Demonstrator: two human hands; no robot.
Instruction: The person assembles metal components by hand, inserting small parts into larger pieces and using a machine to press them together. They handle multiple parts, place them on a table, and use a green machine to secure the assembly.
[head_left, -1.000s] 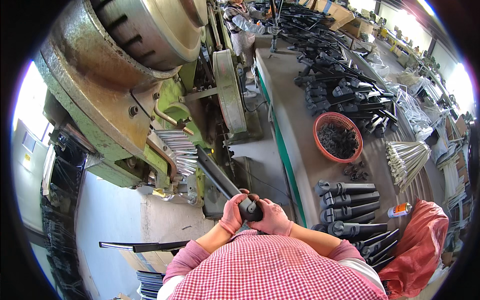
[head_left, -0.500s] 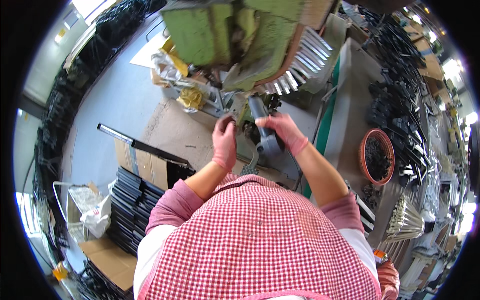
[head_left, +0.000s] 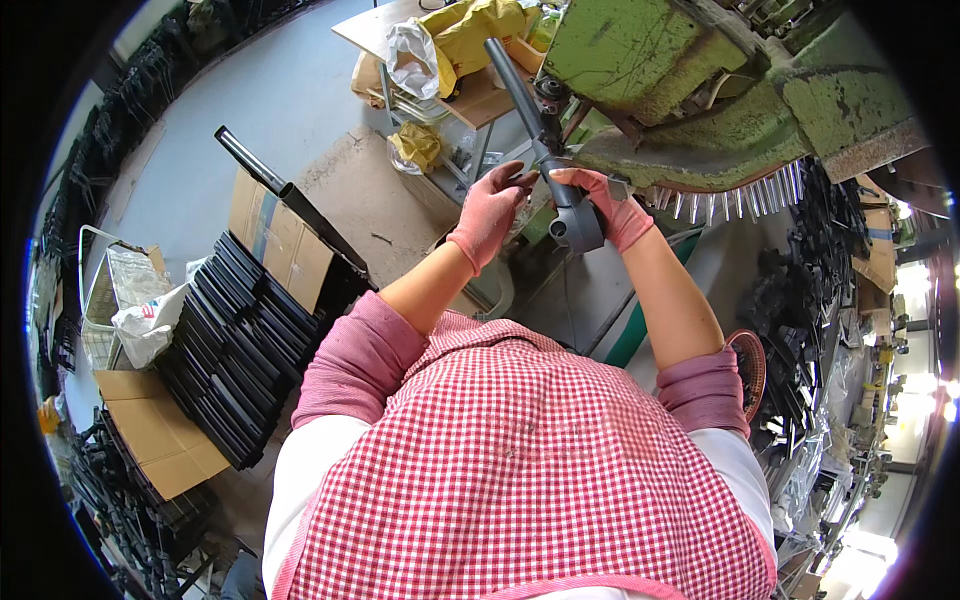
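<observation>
- We see a dark grey metal tube (head_left: 545, 140) with a cylindrical socket at its near end, held up at chest height in front of us; it slants from the socket near the middle of the view up and away to the left, its far end ending over the wooden bench (head_left: 480, 95).
- Our right hand (head_left: 605, 205), in a pink glove, is wrapped around the tube just above the socket, fingers curled closed on it.
- Our left hand (head_left: 490, 210), also in a pink glove, sits just beside the tube on its left; its fingertips reach the tube, fingers half bent, but we cannot tell whether it truly grips.
- Right behind the tube stands a worn green press machine (head_left: 700, 90), with a row of bright metal pins (head_left: 740, 195) hanging under its edge.
- On the bench lie a yellow cloth (head_left: 480, 25) and a white plastic bag (head_left: 415, 55).
- To our left, on the floor, a stack of black flat parts (head_left: 235, 350) leans by cardboard sheets (head_left: 280, 240), and a long black bar (head_left: 285, 195) rests across them.
- At our right elbow we see a red round basket (head_left: 750, 365), partly hidden by the sleeve.
</observation>
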